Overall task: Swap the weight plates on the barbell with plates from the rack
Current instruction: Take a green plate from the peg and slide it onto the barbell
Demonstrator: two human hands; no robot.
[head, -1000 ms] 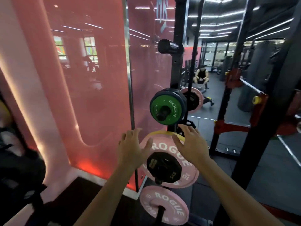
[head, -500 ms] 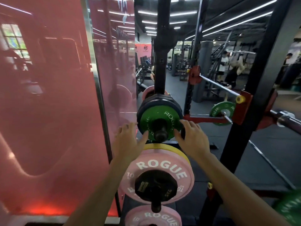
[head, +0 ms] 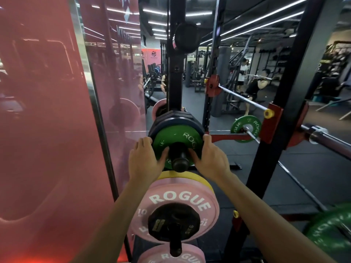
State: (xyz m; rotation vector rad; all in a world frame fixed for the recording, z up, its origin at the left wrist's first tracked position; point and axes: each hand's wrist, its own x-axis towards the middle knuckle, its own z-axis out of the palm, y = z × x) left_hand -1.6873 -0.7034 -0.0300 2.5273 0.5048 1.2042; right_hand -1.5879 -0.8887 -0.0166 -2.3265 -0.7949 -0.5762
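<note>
A small green Rogue plate (head: 177, 136) hangs on a black rack peg (head: 179, 160), in front of several black plates (head: 171, 118). My left hand (head: 145, 161) grips the green plate's left edge, thumb across its face. My right hand (head: 209, 158) grips its right edge the same way. Below hangs a pink Rogue plate (head: 175, 198) with a small black plate (head: 173, 222) in front and a yellow plate (head: 182, 175) behind. The barbell (head: 322, 135) rests at the right with a green plate (head: 246, 128) on its far end. Another green plate (head: 330, 232) shows at the lower right.
A red glass wall (head: 49, 120) stands close on the left. Black rack uprights (head: 281, 103) rise to my right, with red bar hooks (head: 272, 123). A second pink plate (head: 171, 255) hangs lowest. People train in the background (head: 254, 88).
My view rose from the pink plates to the green one. Both hands moved up from beside the pink plate and closed on the green plate's edges.
</note>
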